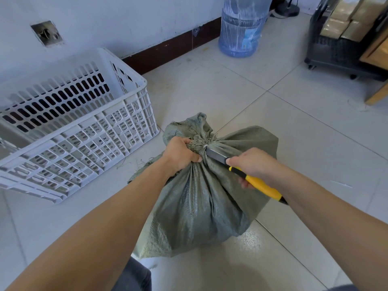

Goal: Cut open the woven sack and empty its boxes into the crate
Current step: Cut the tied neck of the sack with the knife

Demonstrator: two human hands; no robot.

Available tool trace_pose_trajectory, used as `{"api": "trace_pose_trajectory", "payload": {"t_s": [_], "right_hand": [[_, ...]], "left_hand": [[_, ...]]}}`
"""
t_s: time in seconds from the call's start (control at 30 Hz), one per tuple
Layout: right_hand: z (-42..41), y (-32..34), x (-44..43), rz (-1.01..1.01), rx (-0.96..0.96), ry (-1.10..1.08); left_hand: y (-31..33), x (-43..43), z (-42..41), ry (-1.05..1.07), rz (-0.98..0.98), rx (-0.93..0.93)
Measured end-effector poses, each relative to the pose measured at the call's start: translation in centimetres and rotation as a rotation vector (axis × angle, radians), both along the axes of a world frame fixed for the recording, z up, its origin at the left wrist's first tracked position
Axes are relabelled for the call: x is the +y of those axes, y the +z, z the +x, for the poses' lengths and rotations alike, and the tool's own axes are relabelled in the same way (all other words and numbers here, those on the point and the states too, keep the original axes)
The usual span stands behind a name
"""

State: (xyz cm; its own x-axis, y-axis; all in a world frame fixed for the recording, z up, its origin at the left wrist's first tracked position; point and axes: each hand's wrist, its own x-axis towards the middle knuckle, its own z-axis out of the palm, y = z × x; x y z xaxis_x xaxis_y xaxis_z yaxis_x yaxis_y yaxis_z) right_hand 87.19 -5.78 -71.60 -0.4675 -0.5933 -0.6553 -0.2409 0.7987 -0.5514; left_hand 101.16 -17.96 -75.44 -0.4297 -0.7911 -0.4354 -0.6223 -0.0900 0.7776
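Observation:
A grey-green woven sack (201, 202) stands on the tiled floor, tied shut at its neck, its contents hidden. My left hand (181, 153) grips the bunched neck just left of the tie. My right hand (253, 164) holds a yellow-and-black utility knife (258, 182), and the blade tip touches the tie at the neck. A white slatted plastic crate (117, 114) sits to the left of the sack, tilted, with nothing visible inside it.
A blue water jug (241, 28) stands by the wall at the back. At the far right, a black wheeled cart (331, 49) carries brown cardboard boxes, beside a wooden furniture edge (375, 95). My knee (134, 276) shows at the bottom.

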Motion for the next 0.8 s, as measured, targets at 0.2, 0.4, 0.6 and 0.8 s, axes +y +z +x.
{"api": "trace_pose_trajectory", "payload": {"t_s": [0.2,0.4,0.6,0.8], "right_hand": [[1.3,-0.7,-0.1,-0.003,0.022,-0.064],[2.1,-0.1,-0.1,-0.05,0.947,0.421],[1.3,0.2,-0.4,0.042,-0.489,-0.378],[1.5,-0.7,-0.4,-0.108,-0.143,-0.194]], "left_hand": [[0.6,0.5,-0.1,0.002,0.072,0.068],[0.0,0.9,-0.4,-0.011,0.085,0.06],[-0.5,0.4,-0.1,-0.013,0.077,0.103],[-0.4,0.9,-0.1,-0.046,0.083,0.121]]}}
